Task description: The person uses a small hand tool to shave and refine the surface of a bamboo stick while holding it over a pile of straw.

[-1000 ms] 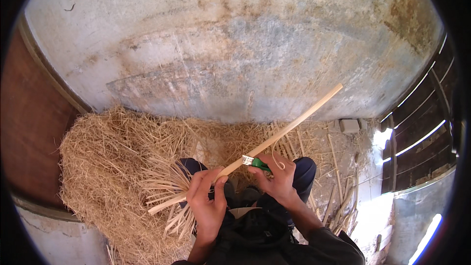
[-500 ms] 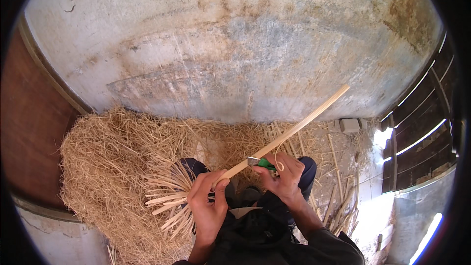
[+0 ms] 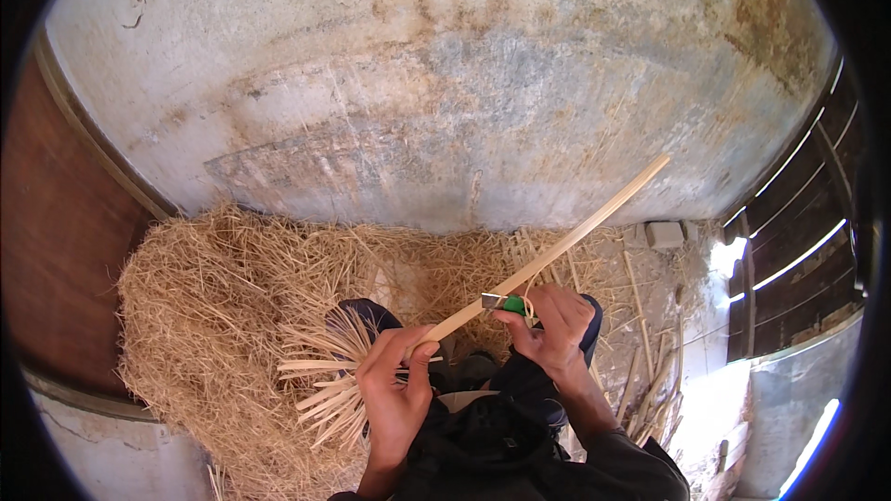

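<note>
My left hand [image 3: 394, 390] grips the near end of a long pale bamboo strip [image 3: 575, 234] that slants up to the right. My right hand [image 3: 555, 323] holds a small knife with a green handle [image 3: 506, 303], its blade set against the strip a little above my left hand. A fan of cut thin strips [image 3: 320, 376] lies just left of my left hand, over my knee.
A big heap of pale shavings [image 3: 213, 315] covers the floor to the left and ahead. More loose strips [image 3: 645, 353] lie on the right. A stained plaster wall [image 3: 445, 83] rises in front. A slatted gate [image 3: 798, 250] stands at the right.
The strip has slid up and to the right through my hands. The knife has stayed at the strip, and the fan of thin strips beside my left hand shows more plainly.
</note>
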Motion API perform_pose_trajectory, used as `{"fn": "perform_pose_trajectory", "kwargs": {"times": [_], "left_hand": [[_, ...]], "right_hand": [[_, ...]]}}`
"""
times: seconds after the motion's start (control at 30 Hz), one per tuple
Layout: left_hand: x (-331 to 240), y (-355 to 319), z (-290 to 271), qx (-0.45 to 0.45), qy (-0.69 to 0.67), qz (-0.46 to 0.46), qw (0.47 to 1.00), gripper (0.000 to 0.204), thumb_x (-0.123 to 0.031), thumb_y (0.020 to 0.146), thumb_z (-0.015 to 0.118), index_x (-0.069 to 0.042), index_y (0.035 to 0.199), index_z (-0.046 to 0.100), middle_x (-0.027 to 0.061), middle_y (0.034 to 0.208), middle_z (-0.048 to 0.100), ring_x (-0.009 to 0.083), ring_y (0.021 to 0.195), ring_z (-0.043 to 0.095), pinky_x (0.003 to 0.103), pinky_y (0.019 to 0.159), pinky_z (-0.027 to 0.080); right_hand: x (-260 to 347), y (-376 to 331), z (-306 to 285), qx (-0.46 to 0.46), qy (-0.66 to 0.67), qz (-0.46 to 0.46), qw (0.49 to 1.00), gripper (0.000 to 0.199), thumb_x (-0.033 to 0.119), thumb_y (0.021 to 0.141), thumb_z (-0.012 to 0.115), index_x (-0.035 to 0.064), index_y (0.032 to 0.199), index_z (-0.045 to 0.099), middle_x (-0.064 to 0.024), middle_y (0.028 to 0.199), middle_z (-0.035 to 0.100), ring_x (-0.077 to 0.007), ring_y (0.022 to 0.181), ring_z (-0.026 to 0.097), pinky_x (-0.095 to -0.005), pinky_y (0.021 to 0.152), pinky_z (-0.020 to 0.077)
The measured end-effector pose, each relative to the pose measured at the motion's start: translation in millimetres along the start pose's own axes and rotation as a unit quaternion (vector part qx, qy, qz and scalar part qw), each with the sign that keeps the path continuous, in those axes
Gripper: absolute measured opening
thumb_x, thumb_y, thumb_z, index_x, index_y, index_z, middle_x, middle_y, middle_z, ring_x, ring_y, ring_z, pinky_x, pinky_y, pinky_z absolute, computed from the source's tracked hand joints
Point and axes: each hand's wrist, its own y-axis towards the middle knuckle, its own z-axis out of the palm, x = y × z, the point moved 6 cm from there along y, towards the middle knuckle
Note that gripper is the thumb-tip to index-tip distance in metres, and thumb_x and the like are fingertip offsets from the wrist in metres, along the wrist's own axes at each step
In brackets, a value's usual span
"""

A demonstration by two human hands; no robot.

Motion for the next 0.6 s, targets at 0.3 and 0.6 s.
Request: {"fn": "perform_pose_trajectory", "kwargs": {"times": [0.3, 0.6], "left_hand": [[19, -9, -15, -0.015, -0.005, -0.032, 0.999, 0.013, -0.004, 0.099, 0.08, 0.004, 0.109, 0.079, 0.0093, 0.093, 0.074, 0.0151, 0.078, 0.063, 0.029, 0.07, 0.047], [49, -6, -28, 0.075, 0.013, -0.05, 0.996, 0.021, 0.001, 0.098, 0.079, 0.001, 0.119, 0.08, 0.0062, 0.097, 0.071, 0.009, 0.079, 0.058, 0.024, 0.066, 0.044]], "right_hand": [[-50, 6, -26, -0.09, -0.039, 0.074, 0.992, 0.023, 0.02, 0.091, 0.09, 0.0033, 0.102, 0.078, -0.0104, 0.079, 0.071, -0.0252, 0.065, 0.067, -0.0356, 0.059, 0.0504], [-61, 12, -37, -0.091, -0.021, 0.12, 0.988, 0.02, 0.012, 0.093, 0.087, -0.0003, 0.105, 0.077, -0.0135, 0.087, 0.074, -0.0252, 0.067, 0.068, -0.0342, 0.063, 0.052]]}}
